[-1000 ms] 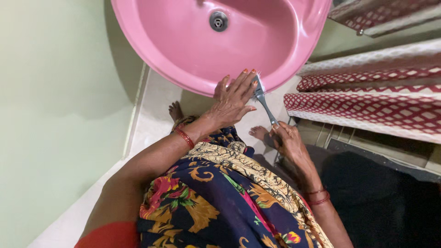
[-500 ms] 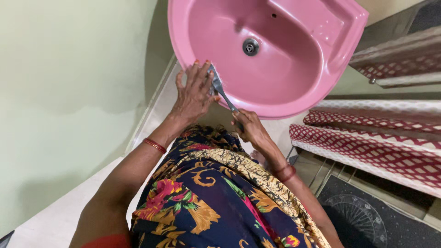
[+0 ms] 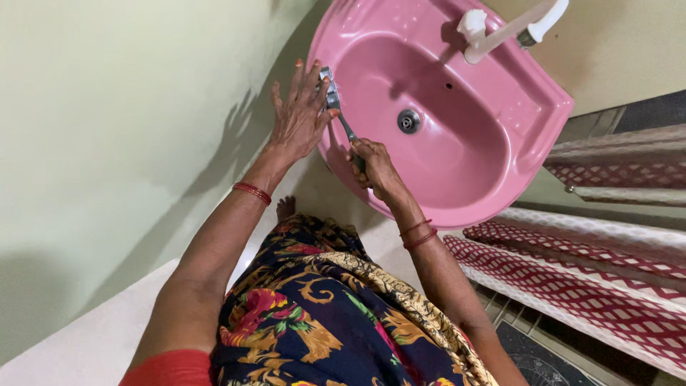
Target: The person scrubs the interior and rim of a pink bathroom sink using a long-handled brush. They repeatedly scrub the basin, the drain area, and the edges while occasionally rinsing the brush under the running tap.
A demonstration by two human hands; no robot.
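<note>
Pink sink (image 3: 514, 107), wall-mounted, white tap (image 3: 500, 32) at its back. Brush (image 3: 336, 107), grey handle: head on the sink's left rim. Right hand (image 3: 373, 166) closed around the handle. Left hand (image 3: 300, 114) flat, fingers spread, pressing the brush head.

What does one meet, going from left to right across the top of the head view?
Pale green wall → left hand → brush → sink drain → white tap → red patterned cloth.

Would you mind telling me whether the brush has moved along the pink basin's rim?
Yes. The brush has travelled around the rim of the pink basin, from the front edge towards the wall-side edge.
</note>
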